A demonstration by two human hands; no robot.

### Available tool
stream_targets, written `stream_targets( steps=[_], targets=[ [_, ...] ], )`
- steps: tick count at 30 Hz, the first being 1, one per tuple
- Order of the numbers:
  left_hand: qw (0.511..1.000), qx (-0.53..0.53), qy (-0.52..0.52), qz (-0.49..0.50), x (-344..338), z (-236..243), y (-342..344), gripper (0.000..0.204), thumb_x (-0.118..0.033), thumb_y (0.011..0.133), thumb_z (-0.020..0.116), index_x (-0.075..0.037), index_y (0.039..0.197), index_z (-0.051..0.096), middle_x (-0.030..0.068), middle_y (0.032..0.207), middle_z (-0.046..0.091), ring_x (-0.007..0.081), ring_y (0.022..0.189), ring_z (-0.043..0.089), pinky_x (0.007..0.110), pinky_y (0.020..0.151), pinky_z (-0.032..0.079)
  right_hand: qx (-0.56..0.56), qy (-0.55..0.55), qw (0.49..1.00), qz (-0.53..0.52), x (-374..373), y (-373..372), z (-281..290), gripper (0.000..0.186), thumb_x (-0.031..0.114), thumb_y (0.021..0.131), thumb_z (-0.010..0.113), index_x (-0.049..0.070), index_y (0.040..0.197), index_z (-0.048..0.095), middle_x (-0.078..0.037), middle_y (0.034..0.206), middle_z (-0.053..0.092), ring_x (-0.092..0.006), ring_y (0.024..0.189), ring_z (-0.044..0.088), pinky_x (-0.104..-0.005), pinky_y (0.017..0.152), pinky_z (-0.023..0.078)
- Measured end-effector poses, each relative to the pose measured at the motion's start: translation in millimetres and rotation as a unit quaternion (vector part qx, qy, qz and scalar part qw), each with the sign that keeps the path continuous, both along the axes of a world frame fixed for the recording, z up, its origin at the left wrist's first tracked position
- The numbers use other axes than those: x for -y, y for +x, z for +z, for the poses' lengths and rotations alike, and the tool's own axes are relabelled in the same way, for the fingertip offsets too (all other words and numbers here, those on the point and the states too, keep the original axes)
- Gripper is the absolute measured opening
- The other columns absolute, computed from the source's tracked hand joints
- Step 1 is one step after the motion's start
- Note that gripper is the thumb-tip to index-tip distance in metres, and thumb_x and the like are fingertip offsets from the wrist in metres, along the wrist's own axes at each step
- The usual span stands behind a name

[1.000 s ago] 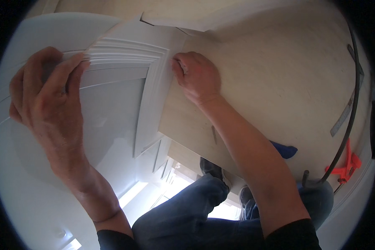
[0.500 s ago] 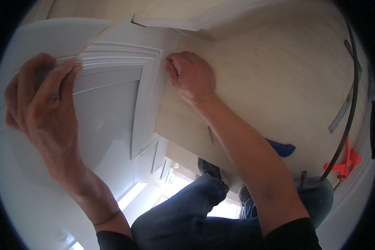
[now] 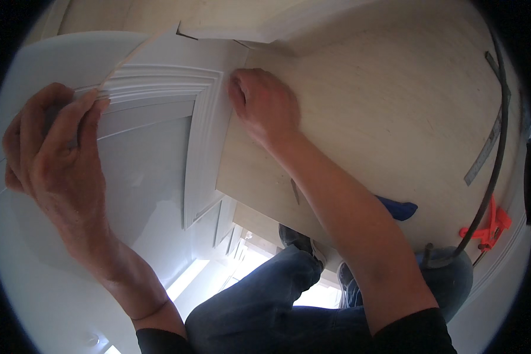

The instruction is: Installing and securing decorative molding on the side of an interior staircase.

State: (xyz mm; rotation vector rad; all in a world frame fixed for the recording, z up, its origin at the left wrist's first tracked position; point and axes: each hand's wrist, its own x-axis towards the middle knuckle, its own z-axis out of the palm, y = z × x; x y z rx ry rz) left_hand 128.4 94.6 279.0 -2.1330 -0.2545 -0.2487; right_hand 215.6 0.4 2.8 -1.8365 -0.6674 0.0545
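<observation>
A white panelled door [image 3: 153,165] with stepped moulding stands in front of me. My left hand [image 3: 56,153] is curled at the moulding's left end, its fingertips pinching a thin pale strip [image 3: 137,54] that runs up and to the right along the panel's top. My right hand [image 3: 264,107] is a closed fist pressed against the door's right edge, where it meets a pale wooden board [image 3: 389,112]. Whatever lies inside the fist is hidden.
On the board lie a metal ruler [image 3: 485,152], a black cable [image 3: 497,177], an orange clamp [image 3: 487,227] and a blue object [image 3: 399,208]. My legs in blue jeans [image 3: 265,301] and a shoe [image 3: 301,241] show below, over a bright floor.
Both hands have shifted slightly to the left along the panel. Their grips look the same.
</observation>
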Motion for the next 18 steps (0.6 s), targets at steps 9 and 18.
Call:
stream_targets(
  steps=[9,18],
  targets=[
    [1.0,-0.013,0.02,-0.002,1.0,0.2,-1.4,0.013,-0.041,0.087,0.085,-0.033,0.097,0.083,-0.0149,0.114,0.072,0.0145,0.124,0.06,0.045,0.112,0.04,-0.051,0.033,0.998,0.012,-6.3,6.7,2.9,0.021,0.034,0.099,0.068,0.012,0.1,0.069,-0.009,0.091,0.074,-0.0334,0.084,0.072,-0.0482,0.074,0.059],
    [0.999,-0.019,0.023,-0.011,1.9,1.5,-3.1,0.015,-0.039,0.087,0.086,-0.034,0.1,0.082,-0.0148,0.115,0.073,0.0137,0.125,0.061,0.045,0.112,0.043,0.018,0.025,0.999,-0.022,-16.3,10.5,-5.7,0.02,0.032,0.097,0.074,0.013,0.097,0.071,-0.005,0.086,0.075,-0.0287,0.073,0.072,-0.0405,0.063,0.056]
  ],
)
